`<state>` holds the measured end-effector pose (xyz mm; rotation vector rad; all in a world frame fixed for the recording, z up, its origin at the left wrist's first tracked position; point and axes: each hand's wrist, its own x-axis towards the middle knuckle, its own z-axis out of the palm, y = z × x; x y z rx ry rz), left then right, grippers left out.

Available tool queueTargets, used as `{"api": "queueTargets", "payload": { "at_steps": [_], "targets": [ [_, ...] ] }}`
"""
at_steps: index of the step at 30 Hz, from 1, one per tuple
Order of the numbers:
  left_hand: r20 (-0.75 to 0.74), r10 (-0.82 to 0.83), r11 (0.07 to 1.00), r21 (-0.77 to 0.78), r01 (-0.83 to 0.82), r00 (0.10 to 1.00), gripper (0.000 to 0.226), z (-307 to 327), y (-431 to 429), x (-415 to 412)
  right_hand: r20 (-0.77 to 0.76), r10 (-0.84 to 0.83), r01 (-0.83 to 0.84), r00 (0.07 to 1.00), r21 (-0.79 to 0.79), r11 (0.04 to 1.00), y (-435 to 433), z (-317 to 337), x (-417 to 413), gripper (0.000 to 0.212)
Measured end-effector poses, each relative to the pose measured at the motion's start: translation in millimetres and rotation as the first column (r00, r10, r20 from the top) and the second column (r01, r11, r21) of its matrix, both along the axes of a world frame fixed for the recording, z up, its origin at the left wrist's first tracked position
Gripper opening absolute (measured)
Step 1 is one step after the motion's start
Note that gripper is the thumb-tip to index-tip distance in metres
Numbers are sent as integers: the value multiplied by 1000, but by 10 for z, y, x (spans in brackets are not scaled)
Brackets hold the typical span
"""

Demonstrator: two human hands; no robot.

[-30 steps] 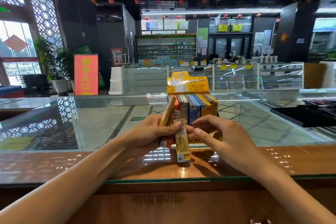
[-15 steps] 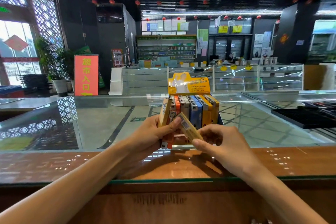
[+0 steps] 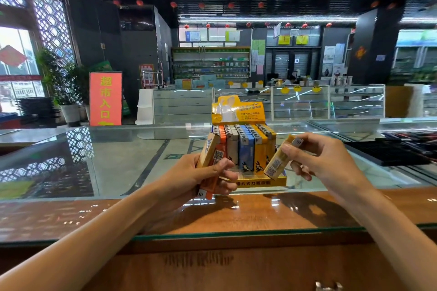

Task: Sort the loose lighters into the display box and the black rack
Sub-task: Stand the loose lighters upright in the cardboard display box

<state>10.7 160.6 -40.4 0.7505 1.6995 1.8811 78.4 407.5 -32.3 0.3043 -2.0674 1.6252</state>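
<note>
**Spotter:** Where's your piece right now?

**Operator:** I've got the yellow lighter (image 3: pixel 280 159) pinched in my right hand (image 3: pixel 326 160), thumb across its face and fingers curled under it. It hangs just off the right front corner of the display box (image 3: pixel 260 182), which sits out on the glass of the counter (image 3: pixel 118 165).

**Spotter:** And how's it lying?

**Operator:** Slanted. The metal head is up and away to the right. The base is down and to the left, pointing at the box's front lip. That slant is the whole story. The ones in the box stand upright, heads up, so I reckon I have to tip the head back over the base before it can drop in.

**Spotter:** Left hand free to help?

**Operator:** No. My left hand (image 3: pixel 201 179) is wrapped around the spare lighters (image 3: pixel 209 149), a tan one and an orange one, right at the box's left front corner. It's full, and on the wrong side.

**Spotter:** So the right hand does it.

**Operator:** Yes. It's nearer the yellow row along the box's right side. It's also nearer the black rack (image 3: pixel 387 152), further along the counter to the right. Whether that row has an open slot, I can't tell from here.
</note>
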Motion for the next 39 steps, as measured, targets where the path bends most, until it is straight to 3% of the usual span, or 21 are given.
{"api": "queueTargets", "payload": {
  "at_steps": [6, 10, 17, 25, 30, 35, 39],
  "targets": [
    [-15, -15, 1000, -16, 15, 1000, 41, -3, 4, 32, -32, -112, 115, 993, 114, 987, 21, 45, -186, 5],
    [-15, -22, 1000, -6, 22, 1000, 41, -8, 0, 40, -30, -167, 169, 986, 220, 961, 28, 36, -253, 9],
    [-4, -32, 999, 8, 32, 999, 40, -12, -5, 25, -24, -167, 168, 986, 201, 965, 20, 6, -307, 8],
    [-16, -32, 999, -10, 32, 999, 41, 0, -6, 34, 41, -144, 142, 989, 60, 988, 49, 26, -348, 6],
    [-26, -46, 999, -23, 45, 999, 41, 3, -12, 24, 13, -139, 138, 990, 83, 987, 52, 30, -365, 22],
    [-87, 7, 996, -88, -15, 996, 33, -14, 3, 2, -96, -238, 256, 966, 282, 925, 36, 61, -348, 42],
    [-28, -8, 998, -62, 6, 1000, 43, -9, 39, 6, -142, -184, 224, 973, 359, 906, 47, 68, -357, 37]
  ]
}}
